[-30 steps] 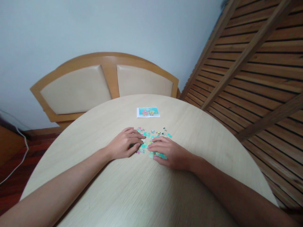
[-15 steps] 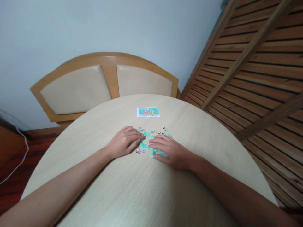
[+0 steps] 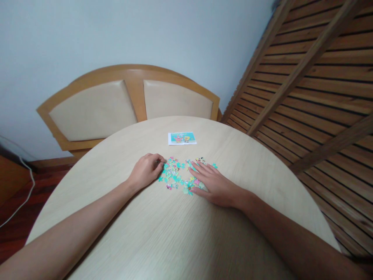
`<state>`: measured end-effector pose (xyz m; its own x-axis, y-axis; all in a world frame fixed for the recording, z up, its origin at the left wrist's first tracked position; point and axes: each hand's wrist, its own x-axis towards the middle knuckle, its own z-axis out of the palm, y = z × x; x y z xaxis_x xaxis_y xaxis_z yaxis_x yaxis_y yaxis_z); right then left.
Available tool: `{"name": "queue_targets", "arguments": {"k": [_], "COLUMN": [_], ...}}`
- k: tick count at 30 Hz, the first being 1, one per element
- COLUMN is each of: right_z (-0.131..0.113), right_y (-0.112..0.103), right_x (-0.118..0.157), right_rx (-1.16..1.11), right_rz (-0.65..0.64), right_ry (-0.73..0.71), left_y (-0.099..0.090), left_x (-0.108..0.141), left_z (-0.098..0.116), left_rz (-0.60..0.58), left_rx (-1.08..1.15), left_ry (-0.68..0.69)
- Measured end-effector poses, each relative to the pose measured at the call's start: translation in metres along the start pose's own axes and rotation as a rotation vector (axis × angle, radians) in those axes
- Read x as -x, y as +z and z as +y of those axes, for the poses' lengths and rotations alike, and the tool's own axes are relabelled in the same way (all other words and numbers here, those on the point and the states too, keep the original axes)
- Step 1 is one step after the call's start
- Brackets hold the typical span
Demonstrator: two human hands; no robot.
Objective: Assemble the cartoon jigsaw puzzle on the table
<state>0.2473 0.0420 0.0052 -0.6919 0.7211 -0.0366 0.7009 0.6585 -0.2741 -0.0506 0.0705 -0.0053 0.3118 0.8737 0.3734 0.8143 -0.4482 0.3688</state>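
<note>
Many small jigsaw puzzle pieces (image 3: 172,173), mostly turquoise with bits of pink, yellow and black, lie spread on the round table (image 3: 163,233). At their left edge is my left hand (image 3: 146,170), its fingers curled and the thumb close to the forefinger. Whatever it may be pinching is too small to make out. My right hand (image 3: 215,183) lies palm down over the right part of the pieces, fingers spread, covering some of them. Beyond the pieces lies a picture card (image 3: 182,138) with a pink and a yellow cartoon figure on turquoise.
A wooden chair back with cream panels (image 3: 96,109) stands behind the table, against a pale wall (image 3: 145,31). Slatted wood (image 3: 314,85) rises on the right. A white cable (image 3: 30,186) hangs at the left, over a dark red floor.
My left hand has drawn back to the left and its fingers have curled. My right hand has shifted slightly right and its fingers have spread. More pieces show between the hands.
</note>
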Motion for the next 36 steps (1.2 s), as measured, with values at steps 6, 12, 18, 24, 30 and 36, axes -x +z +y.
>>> {"name": "queue_targets", "arguments": {"k": [6,12,18,24,30,36], "right_z": [0.0,-0.001,-0.01,-0.028,-0.039,-0.034], "right_y": [0.002,-0.001,-0.004,-0.005,-0.002,0.002], "right_x": [0.003,0.007,0.01,0.011,0.013,0.011], "right_rx": [0.028,0.017,-0.032,-0.067,-0.082,-0.052], "right_rz": [-0.016,-0.026,-0.107,-0.132,-0.103,-0.07], "right_ry": [0.06,0.024,-0.03,-0.135,-0.258,-0.149], "left_y": [-0.002,-0.001,0.002,0.003,0.002,0.004], "left_x": [0.0,0.0,-0.001,0.001,0.004,0.01], "left_z": [0.001,-0.007,-0.011,-0.005,0.01,0.021], "left_rz": [0.016,0.034,0.033,0.005,-0.044,-0.125], "left_rx": [-0.022,-0.042,-0.057,-0.057,-0.047,-0.106], "left_ry": [-0.044,-0.063,-0.031,0.027,0.079,0.159]}}
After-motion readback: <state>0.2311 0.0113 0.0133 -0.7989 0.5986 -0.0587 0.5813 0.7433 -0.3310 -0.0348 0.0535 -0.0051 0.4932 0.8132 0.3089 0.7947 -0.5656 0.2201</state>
